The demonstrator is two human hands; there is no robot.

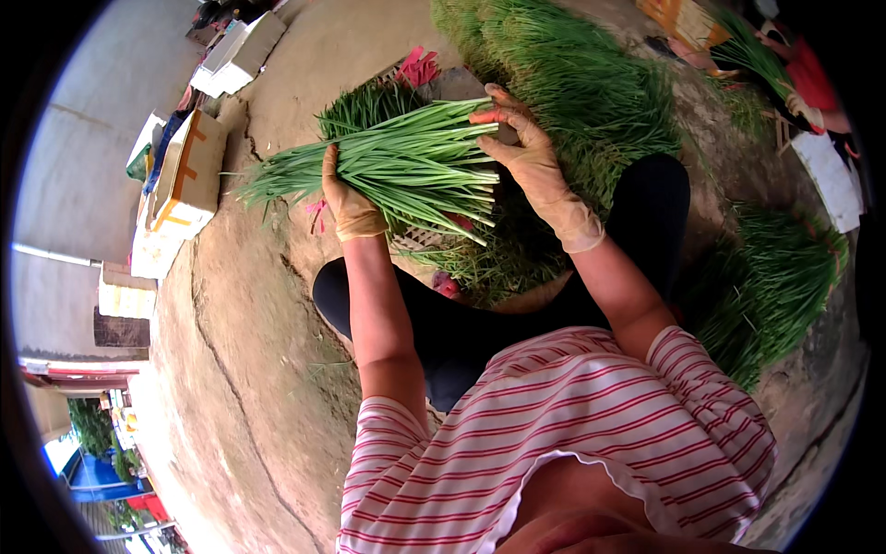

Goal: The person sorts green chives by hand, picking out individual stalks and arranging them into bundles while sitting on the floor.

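A loose bunch of green chives (415, 166) lies sideways above my lap, its pale stem ends to the right and its leaf tips to the left. My left hand (358, 205), in a thin tan glove, is wrapped round the bunch from below, thumb over the top. Beside the pale ends is my right hand (537, 171), gloved too, fingers apart and fingertips close to the stems; whether they touch is hard to tell. Under the bunch, a darker bundle of chives (365, 109) rests by a pink strip (418, 66) and a partly hidden crate (420, 240).
A large heap of chives (572, 83) spreads at the far right, with another pile (775, 286) to the near right. White foam boxes (189, 171) line the left wall. A co-worker's hand (808, 113) is near chives at the upper right. Cracks cross the concrete floor (249, 369).
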